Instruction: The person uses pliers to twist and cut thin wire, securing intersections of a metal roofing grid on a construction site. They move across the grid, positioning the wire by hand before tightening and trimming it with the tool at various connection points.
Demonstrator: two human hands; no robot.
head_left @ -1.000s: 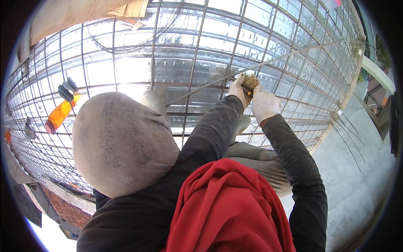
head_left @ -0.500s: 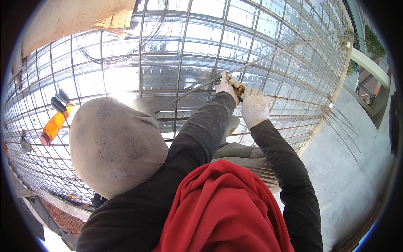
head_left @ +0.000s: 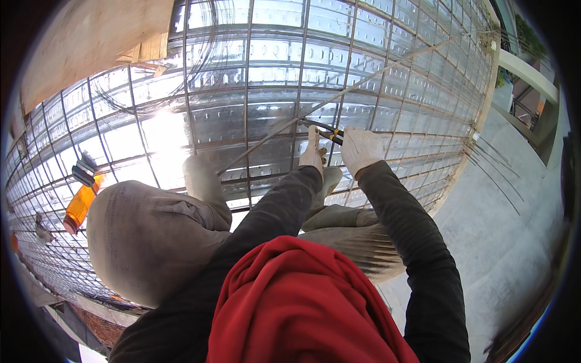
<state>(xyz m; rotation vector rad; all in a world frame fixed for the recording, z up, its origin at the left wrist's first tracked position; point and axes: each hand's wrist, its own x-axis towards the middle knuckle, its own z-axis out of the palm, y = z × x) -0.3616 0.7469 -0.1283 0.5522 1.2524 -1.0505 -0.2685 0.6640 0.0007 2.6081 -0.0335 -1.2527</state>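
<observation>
My right hand (head_left: 362, 149), in a white knitted glove, grips black-handled pincers (head_left: 330, 132) with yellow marks. The pincers' jaws are at a crossing of the rebar mesh (head_left: 247, 109), where a long diagonal bar (head_left: 266, 138) passes. Just below the tool is my left hand (head_left: 313, 151), also gloved. One of its digits points up beside the jaws and the others are partly curled, apart, with nothing seen in them. Whether wire sits in the jaws is too small to tell.
Shiny ribbed metal decking (head_left: 272, 72) lies under the mesh. Thin loose wires (head_left: 209, 48) and a wooden board (head_left: 91, 48) are at the upper left. An orange bottle (head_left: 82, 202) rests on the left. Bar ends stick out over the concrete (head_left: 508, 242) on the right.
My left hand has come away from the pincers and dropped slightly below them. My right hand has moved a little left, and the tool now shows more fully.
</observation>
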